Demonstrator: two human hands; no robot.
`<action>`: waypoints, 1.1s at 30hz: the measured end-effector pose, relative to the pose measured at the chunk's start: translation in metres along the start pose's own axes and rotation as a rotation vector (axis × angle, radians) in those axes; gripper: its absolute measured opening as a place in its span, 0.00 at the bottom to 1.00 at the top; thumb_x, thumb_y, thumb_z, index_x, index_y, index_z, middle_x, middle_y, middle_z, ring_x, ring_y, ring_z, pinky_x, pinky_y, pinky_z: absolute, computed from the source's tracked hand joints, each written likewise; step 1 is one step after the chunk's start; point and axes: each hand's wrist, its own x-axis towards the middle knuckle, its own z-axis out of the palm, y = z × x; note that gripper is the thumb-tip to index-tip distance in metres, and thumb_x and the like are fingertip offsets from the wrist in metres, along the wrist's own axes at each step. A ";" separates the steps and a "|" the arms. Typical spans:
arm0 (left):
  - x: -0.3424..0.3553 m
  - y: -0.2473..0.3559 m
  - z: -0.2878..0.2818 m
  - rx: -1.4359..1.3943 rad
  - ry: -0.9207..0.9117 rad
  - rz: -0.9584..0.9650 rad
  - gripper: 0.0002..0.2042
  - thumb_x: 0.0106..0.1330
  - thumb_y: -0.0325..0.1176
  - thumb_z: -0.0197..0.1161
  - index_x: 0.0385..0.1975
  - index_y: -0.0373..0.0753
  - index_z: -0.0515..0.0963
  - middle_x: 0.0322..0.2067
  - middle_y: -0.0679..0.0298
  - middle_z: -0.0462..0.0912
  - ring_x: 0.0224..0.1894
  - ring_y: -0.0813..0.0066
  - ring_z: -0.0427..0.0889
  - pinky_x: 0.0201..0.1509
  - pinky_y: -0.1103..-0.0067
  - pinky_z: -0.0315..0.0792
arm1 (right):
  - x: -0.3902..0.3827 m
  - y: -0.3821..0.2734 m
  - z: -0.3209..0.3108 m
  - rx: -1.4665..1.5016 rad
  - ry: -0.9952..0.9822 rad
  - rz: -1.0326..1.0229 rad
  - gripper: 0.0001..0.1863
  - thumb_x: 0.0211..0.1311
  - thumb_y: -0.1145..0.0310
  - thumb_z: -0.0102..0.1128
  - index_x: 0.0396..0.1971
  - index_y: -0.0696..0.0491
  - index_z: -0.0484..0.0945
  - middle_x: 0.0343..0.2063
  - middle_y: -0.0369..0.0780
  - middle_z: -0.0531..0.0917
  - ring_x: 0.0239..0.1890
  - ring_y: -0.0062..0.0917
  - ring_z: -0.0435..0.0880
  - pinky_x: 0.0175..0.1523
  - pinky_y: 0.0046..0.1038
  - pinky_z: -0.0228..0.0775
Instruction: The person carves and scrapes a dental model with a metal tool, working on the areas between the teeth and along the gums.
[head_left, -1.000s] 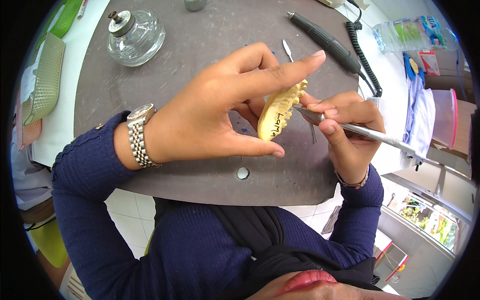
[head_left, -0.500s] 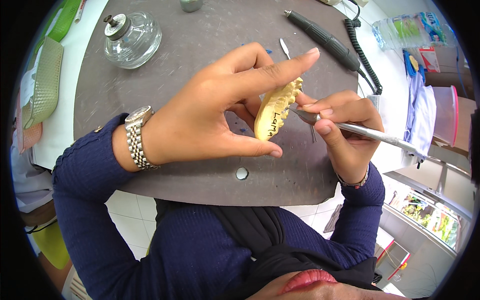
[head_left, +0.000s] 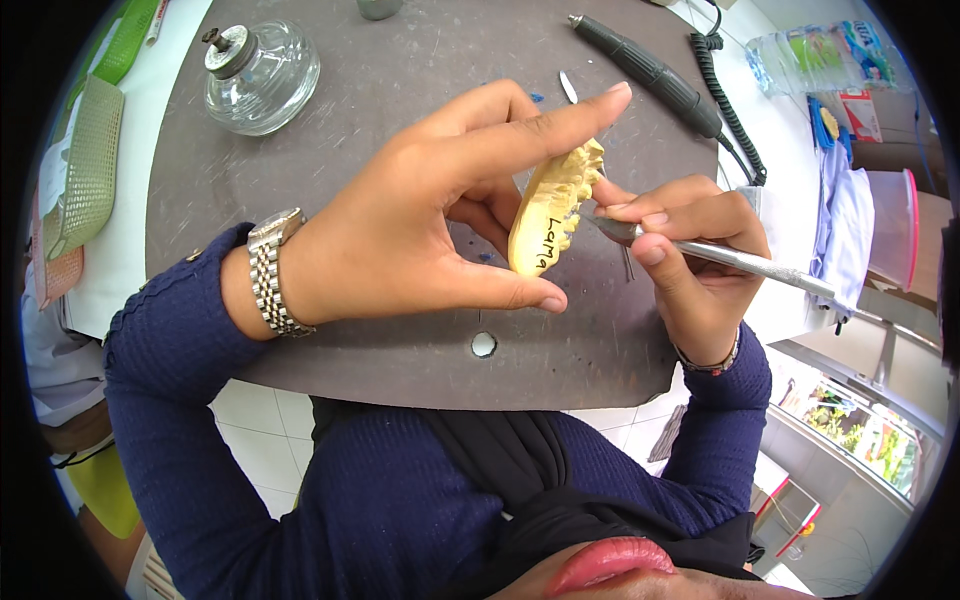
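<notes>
My left hand (head_left: 430, 210) holds a yellow plaster cast of teeth (head_left: 552, 208) between thumb and fingers, tilted on edge above the grey work mat (head_left: 400, 80). A metal watch sits on that wrist. My right hand (head_left: 690, 255) grips a slim metal hand tool (head_left: 740, 262) like a pen. Its tip touches the toothed side of the cast.
A glass spirit lamp (head_left: 260, 75) stands at the mat's far left. A dark motor handpiece (head_left: 645, 70) with a coiled cable lies at the far right. A small blade (head_left: 568, 87) lies behind my fingers. A green mesh pad (head_left: 85, 170) lies left of the mat, and the mat has a small hole (head_left: 484, 344).
Both hands and the cast have stayed close together, shifting slightly toward the left and nearer me. The tool tip stays at the teeth.
</notes>
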 end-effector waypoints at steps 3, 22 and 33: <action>0.001 0.000 0.000 -0.020 -0.016 0.003 0.49 0.47 0.23 0.76 0.70 0.38 0.52 0.43 0.68 0.62 0.47 0.80 0.74 0.58 0.79 0.75 | -0.001 -0.003 0.002 0.028 0.044 0.045 0.08 0.56 0.83 0.63 0.33 0.60 0.74 0.35 0.46 0.81 0.43 0.32 0.85 0.52 0.36 0.79; 0.001 -0.005 0.000 -0.038 -0.008 0.033 0.49 0.46 0.24 0.77 0.69 0.37 0.52 0.44 0.68 0.64 0.49 0.79 0.73 0.60 0.76 0.74 | 0.002 -0.005 0.000 0.036 -0.012 0.047 0.07 0.56 0.84 0.62 0.33 0.60 0.74 0.35 0.47 0.81 0.43 0.32 0.84 0.56 0.40 0.77; 0.001 -0.002 -0.001 -0.051 -0.006 0.005 0.49 0.47 0.25 0.77 0.69 0.38 0.52 0.44 0.67 0.64 0.48 0.79 0.74 0.59 0.77 0.76 | 0.004 -0.002 -0.002 0.004 -0.049 -0.005 0.07 0.56 0.84 0.62 0.32 0.60 0.74 0.34 0.47 0.82 0.42 0.32 0.84 0.57 0.42 0.77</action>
